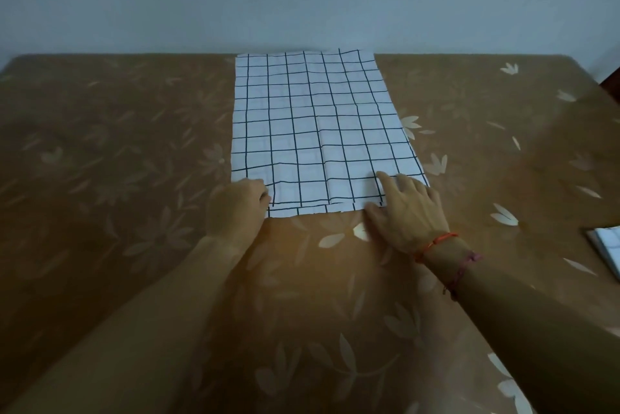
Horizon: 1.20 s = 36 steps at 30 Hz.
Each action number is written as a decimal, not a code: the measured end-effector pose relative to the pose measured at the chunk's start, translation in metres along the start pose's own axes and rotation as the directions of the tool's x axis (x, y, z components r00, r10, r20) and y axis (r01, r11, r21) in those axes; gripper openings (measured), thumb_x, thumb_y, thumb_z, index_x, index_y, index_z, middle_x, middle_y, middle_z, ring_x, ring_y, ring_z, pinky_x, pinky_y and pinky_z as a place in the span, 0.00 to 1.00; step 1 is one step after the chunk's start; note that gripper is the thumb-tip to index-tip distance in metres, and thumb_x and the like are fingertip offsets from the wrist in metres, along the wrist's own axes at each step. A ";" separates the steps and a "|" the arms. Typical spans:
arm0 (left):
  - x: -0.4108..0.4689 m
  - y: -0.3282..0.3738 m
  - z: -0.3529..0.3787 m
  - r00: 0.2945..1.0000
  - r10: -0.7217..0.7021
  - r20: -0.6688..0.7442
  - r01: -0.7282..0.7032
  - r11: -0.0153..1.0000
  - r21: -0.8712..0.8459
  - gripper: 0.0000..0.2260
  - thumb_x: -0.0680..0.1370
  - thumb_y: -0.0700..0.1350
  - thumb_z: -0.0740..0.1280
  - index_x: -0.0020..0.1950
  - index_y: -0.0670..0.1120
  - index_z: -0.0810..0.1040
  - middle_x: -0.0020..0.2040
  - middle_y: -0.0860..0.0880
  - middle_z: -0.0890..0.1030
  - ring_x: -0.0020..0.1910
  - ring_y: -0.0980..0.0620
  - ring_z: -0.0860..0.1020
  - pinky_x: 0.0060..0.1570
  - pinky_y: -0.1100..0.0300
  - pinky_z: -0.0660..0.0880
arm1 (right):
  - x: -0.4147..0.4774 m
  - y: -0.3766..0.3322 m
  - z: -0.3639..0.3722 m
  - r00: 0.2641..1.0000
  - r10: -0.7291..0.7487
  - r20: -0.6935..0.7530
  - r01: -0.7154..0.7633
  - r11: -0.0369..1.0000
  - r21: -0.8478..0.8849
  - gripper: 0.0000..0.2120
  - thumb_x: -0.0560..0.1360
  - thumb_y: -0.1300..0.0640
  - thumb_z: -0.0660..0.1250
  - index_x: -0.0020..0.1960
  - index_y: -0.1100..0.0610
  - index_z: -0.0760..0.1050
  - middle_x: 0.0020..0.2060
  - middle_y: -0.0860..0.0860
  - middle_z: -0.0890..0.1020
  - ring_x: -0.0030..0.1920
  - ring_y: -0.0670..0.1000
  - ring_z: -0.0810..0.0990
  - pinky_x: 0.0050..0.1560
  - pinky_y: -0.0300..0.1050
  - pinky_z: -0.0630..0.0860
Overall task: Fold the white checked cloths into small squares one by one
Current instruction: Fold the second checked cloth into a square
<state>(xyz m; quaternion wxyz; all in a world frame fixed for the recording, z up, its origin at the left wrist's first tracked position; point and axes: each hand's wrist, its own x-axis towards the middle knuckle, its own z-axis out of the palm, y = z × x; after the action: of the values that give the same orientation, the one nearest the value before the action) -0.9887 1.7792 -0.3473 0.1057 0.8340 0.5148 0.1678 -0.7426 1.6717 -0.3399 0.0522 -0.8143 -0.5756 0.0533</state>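
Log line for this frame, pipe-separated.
checked cloth: long rectangle flat on table | left hand: grips near-left corner | right hand: fingers flat on near-right corner | second cloth: far right on table

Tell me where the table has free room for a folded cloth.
Free: table left of the checked cloth, and right of it up to the folded cloth. Crowded: its near edge, under left hand and right hand.

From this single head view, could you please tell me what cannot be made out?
Grip of the left hand: its fingertips curl out of sight at the near-left corner of the white checked cloth, so a pinch is unconfirmed.
Near-right corner: covered by the right hand.
The second checked cloth: cut off by the right frame edge.
Layer count at the near edge: too dim to tell.
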 end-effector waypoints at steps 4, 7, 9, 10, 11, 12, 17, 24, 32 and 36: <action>0.000 -0.003 0.002 1.000 0.023 -0.016 -0.022 1.000 0.020 0.08 0.80 0.43 0.64 0.44 0.43 0.80 0.41 0.46 0.83 0.36 0.47 0.78 0.37 0.52 0.77 | 0.000 -0.002 0.001 1.000 0.009 -0.021 -0.010 1.000 -0.027 0.24 0.75 0.42 0.56 0.68 0.48 0.64 0.60 0.55 0.75 0.62 0.58 0.72 0.65 0.56 0.65; -0.002 -0.002 -0.003 0.998 0.051 -0.046 -0.051 0.999 0.007 0.08 0.80 0.44 0.62 0.43 0.44 0.77 0.36 0.49 0.79 0.33 0.49 0.75 0.33 0.53 0.76 | -0.002 -0.006 -0.001 0.999 0.004 -0.048 -0.004 1.000 0.008 0.29 0.73 0.37 0.59 0.70 0.49 0.63 0.63 0.56 0.72 0.65 0.58 0.68 0.67 0.56 0.63; -0.005 0.001 -0.011 0.995 0.064 -0.072 -0.065 0.998 -0.004 0.07 0.81 0.44 0.62 0.45 0.45 0.75 0.34 0.50 0.77 0.31 0.50 0.74 0.31 0.54 0.74 | -0.005 -0.013 -0.005 0.998 -0.018 -0.056 0.020 0.999 0.034 0.36 0.70 0.32 0.61 0.72 0.50 0.62 0.68 0.56 0.68 0.70 0.57 0.64 0.69 0.56 0.60; -0.007 0.003 -0.016 0.994 0.071 -0.078 -0.072 0.997 -0.005 0.07 0.81 0.44 0.61 0.45 0.45 0.74 0.32 0.50 0.76 0.29 0.50 0.73 0.29 0.56 0.72 | -0.006 -0.018 -0.008 0.998 -0.027 -0.053 0.030 0.998 0.050 0.40 0.69 0.30 0.62 0.73 0.50 0.61 0.70 0.57 0.66 0.71 0.58 0.62 0.70 0.56 0.59; -0.009 0.005 -0.022 0.994 0.079 -0.080 -0.079 0.997 -0.005 0.07 0.81 0.44 0.61 0.45 0.45 0.74 0.31 0.50 0.75 0.28 0.51 0.73 0.28 0.57 0.69 | -0.007 -0.024 -0.010 0.998 -0.038 -0.048 0.041 0.997 0.065 0.43 0.67 0.28 0.63 0.74 0.50 0.59 0.71 0.57 0.64 0.73 0.58 0.60 0.71 0.57 0.58; -0.012 0.007 -0.028 0.993 0.087 -0.082 -0.087 0.996 -0.003 0.06 0.81 0.44 0.60 0.45 0.45 0.73 0.30 0.50 0.75 0.27 0.51 0.72 0.27 0.58 0.68 | -0.007 -0.031 -0.011 0.997 -0.055 -0.045 0.058 0.995 0.076 0.45 0.65 0.28 0.64 0.74 0.50 0.58 0.72 0.57 0.62 0.74 0.58 0.58 0.71 0.57 0.57; -0.026 0.014 -0.057 0.984 0.149 -0.102 -0.147 0.989 0.024 0.06 0.81 0.44 0.60 0.44 0.45 0.72 0.28 0.52 0.72 0.24 0.52 0.69 0.24 0.60 0.62 | -0.007 -0.056 -0.004 0.993 -0.093 -0.070 0.096 0.994 0.045 0.38 0.69 0.36 0.66 0.74 0.50 0.59 0.72 0.58 0.63 0.73 0.58 0.59 0.70 0.59 0.61; -0.051 -0.004 -0.090 0.981 0.180 -0.071 -0.177 0.983 0.046 0.06 0.81 0.45 0.60 0.45 0.46 0.72 0.28 0.52 0.73 0.24 0.51 0.70 0.25 0.59 0.65 | -0.025 -0.030 -0.037 0.999 0.028 -0.019 -0.027 0.998 0.050 0.11 0.74 0.52 0.65 0.55 0.53 0.80 0.50 0.54 0.83 0.57 0.58 0.77 0.58 0.52 0.70; -0.113 0.010 -0.106 0.981 0.128 0.143 -0.137 0.989 0.056 0.30 0.70 0.59 0.73 0.67 0.49 0.69 0.62 0.52 0.78 0.59 0.50 0.77 0.51 0.55 0.75 | -0.089 -0.046 -0.079 1.000 0.006 0.006 -0.007 0.993 0.115 0.10 0.77 0.50 0.62 0.52 0.49 0.82 0.46 0.55 0.84 0.48 0.61 0.80 0.47 0.51 0.77; -0.130 -0.001 -0.114 0.991 0.133 0.025 -0.134 0.989 0.056 0.14 0.71 0.39 0.73 0.55 0.45 0.80 0.50 0.48 0.83 0.48 0.46 0.80 0.42 0.54 0.77 | -0.127 -0.043 -0.094 0.999 -0.040 -0.018 0.042 0.993 0.114 0.09 0.77 0.51 0.64 0.51 0.49 0.82 0.46 0.52 0.85 0.47 0.58 0.81 0.47 0.51 0.78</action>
<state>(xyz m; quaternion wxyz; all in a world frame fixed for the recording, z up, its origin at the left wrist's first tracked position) -1.0876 1.6634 -0.2652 0.0754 0.8711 0.4612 0.1508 -0.8110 1.5637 -0.2377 0.1044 -0.7984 -0.5877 0.0787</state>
